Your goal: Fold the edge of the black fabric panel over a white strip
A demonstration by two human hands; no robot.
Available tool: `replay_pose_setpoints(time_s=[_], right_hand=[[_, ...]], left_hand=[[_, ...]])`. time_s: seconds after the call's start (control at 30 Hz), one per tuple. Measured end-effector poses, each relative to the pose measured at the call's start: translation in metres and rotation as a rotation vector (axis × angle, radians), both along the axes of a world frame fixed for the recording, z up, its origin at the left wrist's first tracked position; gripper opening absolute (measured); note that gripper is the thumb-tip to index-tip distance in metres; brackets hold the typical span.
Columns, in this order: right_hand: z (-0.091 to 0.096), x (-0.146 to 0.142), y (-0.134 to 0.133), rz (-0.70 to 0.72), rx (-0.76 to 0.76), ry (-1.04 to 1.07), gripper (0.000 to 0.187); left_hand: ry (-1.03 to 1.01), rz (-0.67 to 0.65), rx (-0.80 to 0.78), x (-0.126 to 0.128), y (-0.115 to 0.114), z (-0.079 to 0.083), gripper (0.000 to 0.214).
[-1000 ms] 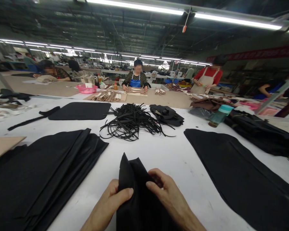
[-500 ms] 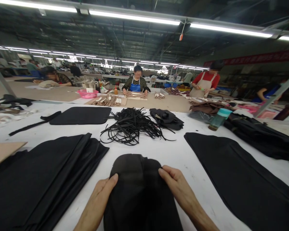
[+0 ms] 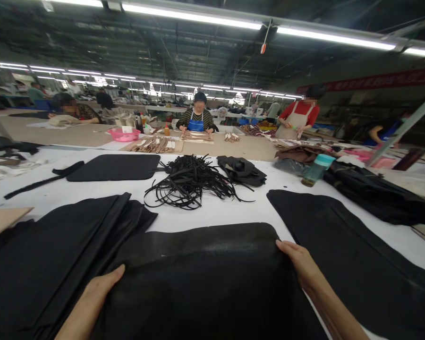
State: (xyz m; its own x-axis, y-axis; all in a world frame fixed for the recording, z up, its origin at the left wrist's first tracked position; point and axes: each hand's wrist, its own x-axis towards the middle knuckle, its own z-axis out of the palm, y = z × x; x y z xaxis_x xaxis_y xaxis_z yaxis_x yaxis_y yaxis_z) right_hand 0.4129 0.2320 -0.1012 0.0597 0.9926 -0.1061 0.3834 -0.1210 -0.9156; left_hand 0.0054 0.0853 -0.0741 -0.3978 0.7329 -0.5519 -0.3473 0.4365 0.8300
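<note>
A wide black fabric panel (image 3: pixel 205 278) lies spread on the white table (image 3: pixel 233 210) right in front of me. My left hand (image 3: pixel 99 290) rests flat on its left edge, fingers stretched out. On the panel's far right corner sits my right hand (image 3: pixel 299 262), also flat with fingers extended. Neither hand grips the cloth. A stack of black fabric sheets (image 3: pixel 46 255) lies to the left, touching the panel's left side.
Another black sheet (image 3: pixel 354 255) lies at the right. Beyond are a tangle of black straps (image 3: pixel 191 182), a flat black pad (image 3: pixel 116 166), a crumpled black bundle (image 3: pixel 242 171) and a teal-capped bottle (image 3: pixel 313 170). Other people (image 3: pixel 197 115) work at far tables. Cardboard (image 3: pixel 3 219) pokes in at the left.
The black piece went from bunched between my hands to unfolded and spread flat. Both hands slid apart, left hand leftward and right hand rightward, and opened flat.
</note>
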Motion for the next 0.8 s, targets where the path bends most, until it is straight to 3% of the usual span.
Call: replay_pose_setpoints(time_s=[0.17, 0.3, 0.4, 0.53, 0.63, 0.8], right_hand=[[-0.025, 0.014, 0.002, 0.012, -0.013, -0.214, 0.041], [-0.027, 0.014, -0.004, -0.022, -0.004, -0.468, 0.038], [-0.025, 0.014, -0.011, -0.07, -0.008, -0.612, 0.035], [-0.026, 0.016, -0.032, -0.06, -0.054, -0.684, 0.051], [-0.031, 0.018, -0.053, -0.012, -0.04, -0.748, 0.063], [-0.043, 0.021, -0.085, 0.066, 0.017, -0.759, 0.056]], left_hand=[[0.251, -0.114, -0.008, -0.009, 0.006, -0.011, 0.038], [0.578, -0.331, -0.026, -0.01, 0.018, -0.02, 0.045], [0.784, -0.323, -0.038, -0.01, 0.019, -0.034, 0.049], [0.981, -0.247, -0.031, -0.01, 0.0, -0.059, 0.064], [1.105, -0.333, -0.01, -0.008, -0.02, -0.072, 0.063], [1.259, -0.469, 0.112, -0.007, -0.044, -0.083, 0.056]])
